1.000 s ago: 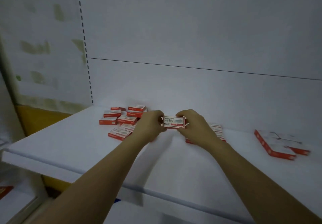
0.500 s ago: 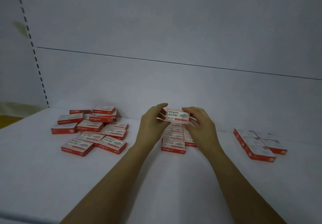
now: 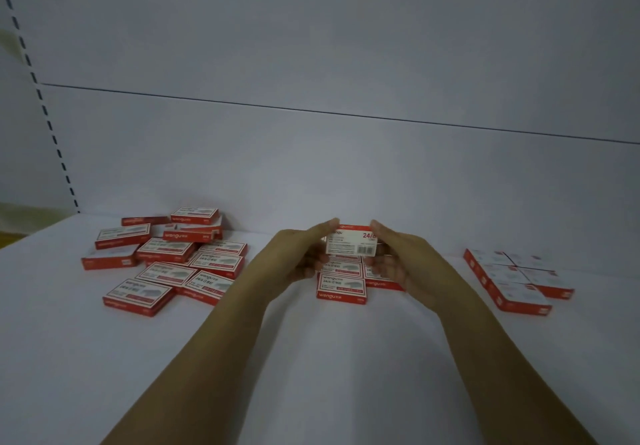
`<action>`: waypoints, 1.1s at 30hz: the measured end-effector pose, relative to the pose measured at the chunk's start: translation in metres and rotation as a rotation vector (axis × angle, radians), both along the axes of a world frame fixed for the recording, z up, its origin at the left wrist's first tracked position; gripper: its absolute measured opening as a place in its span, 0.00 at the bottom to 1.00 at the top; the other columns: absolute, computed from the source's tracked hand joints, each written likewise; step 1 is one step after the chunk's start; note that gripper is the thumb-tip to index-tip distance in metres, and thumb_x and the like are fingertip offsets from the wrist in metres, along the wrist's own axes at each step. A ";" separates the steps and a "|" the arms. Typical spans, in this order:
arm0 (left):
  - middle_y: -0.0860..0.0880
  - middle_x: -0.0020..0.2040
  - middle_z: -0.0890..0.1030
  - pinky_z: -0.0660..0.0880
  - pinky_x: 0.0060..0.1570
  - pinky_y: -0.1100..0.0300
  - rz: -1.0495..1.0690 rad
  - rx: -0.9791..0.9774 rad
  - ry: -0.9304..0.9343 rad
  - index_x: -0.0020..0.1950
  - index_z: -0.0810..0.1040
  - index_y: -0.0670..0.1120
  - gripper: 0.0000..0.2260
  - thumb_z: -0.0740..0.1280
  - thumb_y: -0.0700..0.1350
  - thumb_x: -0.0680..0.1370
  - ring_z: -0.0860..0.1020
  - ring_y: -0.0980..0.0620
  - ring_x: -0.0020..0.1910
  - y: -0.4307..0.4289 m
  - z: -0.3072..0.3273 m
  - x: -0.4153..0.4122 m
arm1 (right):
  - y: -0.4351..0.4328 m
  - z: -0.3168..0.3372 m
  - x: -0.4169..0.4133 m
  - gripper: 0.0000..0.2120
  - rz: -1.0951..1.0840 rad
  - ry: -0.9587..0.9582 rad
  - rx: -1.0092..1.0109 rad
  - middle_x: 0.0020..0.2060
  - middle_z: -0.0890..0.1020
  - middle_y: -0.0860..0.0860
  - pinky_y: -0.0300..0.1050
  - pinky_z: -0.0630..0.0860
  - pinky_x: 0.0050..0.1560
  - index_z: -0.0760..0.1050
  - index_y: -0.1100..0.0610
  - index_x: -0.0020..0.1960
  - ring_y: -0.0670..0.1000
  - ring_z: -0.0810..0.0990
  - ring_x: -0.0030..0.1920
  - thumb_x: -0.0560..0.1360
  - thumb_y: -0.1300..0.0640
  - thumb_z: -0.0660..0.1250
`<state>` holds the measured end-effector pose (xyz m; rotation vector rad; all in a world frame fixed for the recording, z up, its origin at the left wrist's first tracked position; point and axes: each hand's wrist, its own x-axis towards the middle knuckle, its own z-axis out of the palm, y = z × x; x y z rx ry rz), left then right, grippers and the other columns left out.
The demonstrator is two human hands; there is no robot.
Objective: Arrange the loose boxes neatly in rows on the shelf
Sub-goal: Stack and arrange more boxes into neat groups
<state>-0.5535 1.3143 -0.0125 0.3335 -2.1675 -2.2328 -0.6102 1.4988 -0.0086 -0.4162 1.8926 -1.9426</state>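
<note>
Both hands are up off the shelf with one box between them: left hand [image 3: 298, 258] pinches its left end, right hand [image 3: 401, 257] pinches its right end, fingers curled round the short sides. The box [image 3: 351, 242] is tipped up on edge, barcode face toward the camera, just above the started row [image 3: 341, 287] lying directly under the hands. Two-end grip looks chosen so it can be spun to match the logo-up faces below before going down; that's my read, not seen. The loose pile [image 3: 165, 273] sits well out to the left of the left hand, boxes skewed, overlapping, some stacked. The squared-up block [image 3: 519, 292] lies well to the right of the right hand, edges flush. Room: bare shelf [image 3: 346, 358] on the near side of the hands and wide gaps either side of the row, so forearms swing freely. Tight spot is beyond the hands, where the back wall [image 3: 311, 167] stands close behind the row; the hands hide the gap. Set-down risk: knocking the row's near box askew.
</note>
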 end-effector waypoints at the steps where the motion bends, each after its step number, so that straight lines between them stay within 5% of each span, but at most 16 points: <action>1: 0.46 0.33 0.79 0.72 0.31 0.64 0.000 0.003 -0.033 0.48 0.81 0.37 0.26 0.70 0.61 0.68 0.75 0.53 0.29 0.000 -0.001 -0.001 | -0.001 -0.001 0.000 0.21 0.013 -0.029 0.006 0.47 0.84 0.57 0.43 0.80 0.44 0.79 0.61 0.53 0.53 0.82 0.43 0.71 0.45 0.67; 8: 0.45 0.34 0.80 0.73 0.31 0.64 -0.047 0.017 -0.040 0.44 0.81 0.38 0.24 0.73 0.60 0.65 0.75 0.53 0.30 -0.003 -0.002 -0.003 | -0.005 -0.003 -0.001 0.18 -0.053 -0.031 0.010 0.44 0.85 0.56 0.41 0.79 0.42 0.79 0.61 0.52 0.52 0.82 0.42 0.74 0.47 0.67; 12: 0.42 0.48 0.83 0.80 0.49 0.56 -0.163 0.008 0.114 0.51 0.79 0.38 0.22 0.76 0.49 0.63 0.82 0.46 0.46 -0.002 0.000 0.000 | -0.003 0.007 0.003 0.17 -0.133 0.187 -0.084 0.46 0.83 0.50 0.44 0.77 0.52 0.76 0.58 0.59 0.49 0.81 0.47 0.73 0.52 0.69; 17: 0.42 0.53 0.82 0.79 0.51 0.51 -0.160 -0.024 0.274 0.56 0.78 0.42 0.16 0.72 0.34 0.70 0.82 0.42 0.50 0.008 -0.009 -0.001 | -0.015 0.018 0.026 0.22 -0.017 0.528 0.039 0.53 0.80 0.43 0.40 0.78 0.51 0.75 0.47 0.60 0.42 0.79 0.53 0.69 0.59 0.73; 23: 0.47 0.46 0.84 0.79 0.48 0.54 -0.118 -0.188 0.349 0.46 0.82 0.51 0.13 0.66 0.33 0.74 0.83 0.46 0.47 0.011 -0.021 -0.006 | -0.035 0.005 0.039 0.21 -0.046 0.803 0.277 0.51 0.76 0.42 0.33 0.73 0.51 0.76 0.46 0.58 0.41 0.75 0.48 0.67 0.59 0.74; 28: 0.44 0.48 0.84 0.79 0.50 0.52 -0.107 -0.148 0.344 0.49 0.82 0.48 0.12 0.68 0.33 0.73 0.83 0.45 0.47 0.009 -0.021 -0.009 | -0.036 0.006 0.035 0.21 -0.079 0.834 0.253 0.50 0.76 0.43 0.33 0.75 0.50 0.76 0.47 0.58 0.42 0.76 0.46 0.67 0.59 0.74; 33: 0.45 0.51 0.82 0.80 0.47 0.58 -0.023 -0.160 0.305 0.54 0.78 0.44 0.16 0.73 0.33 0.68 0.83 0.46 0.46 0.004 -0.012 -0.009 | -0.011 0.018 0.019 0.20 -0.090 0.635 0.179 0.44 0.81 0.44 0.30 0.77 0.41 0.75 0.43 0.56 0.39 0.81 0.43 0.67 0.58 0.74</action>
